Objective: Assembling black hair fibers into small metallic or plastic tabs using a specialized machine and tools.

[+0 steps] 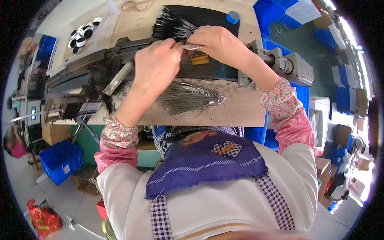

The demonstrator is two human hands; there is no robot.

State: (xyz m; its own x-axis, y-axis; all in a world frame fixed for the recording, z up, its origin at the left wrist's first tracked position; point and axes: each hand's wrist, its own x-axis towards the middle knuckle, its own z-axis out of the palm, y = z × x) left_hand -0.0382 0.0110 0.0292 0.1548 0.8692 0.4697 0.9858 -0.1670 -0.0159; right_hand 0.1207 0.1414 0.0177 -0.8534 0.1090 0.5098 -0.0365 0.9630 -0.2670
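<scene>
My left hand [157, 63] is closed in a pinch above the dark machine bed. What its fingertips hold is hidden behind the knuckles. Close beside it, my right hand [218, 43] is bent inward with its fingers pressed together on a small flat silvery piece [193, 47], which spans the gap between the two hands. Just beyond them, a bunch of thin wire-stemmed brushes [176, 26] with dark bristles lies on a black mat [218, 25]. Nearer my body, a heap of bent metal wires [194, 98] rests on the wooden tabletop [244, 108].
Yellow blocks [200, 59] sit below my right hand. A grey cylindrical machine head [290, 67] stands at the right. A blue cap [232, 17] is on the mat. Black-and-white round pieces [82, 36] fill a clear tray at far left. A metal bar [119, 79] slants beside my left wrist.
</scene>
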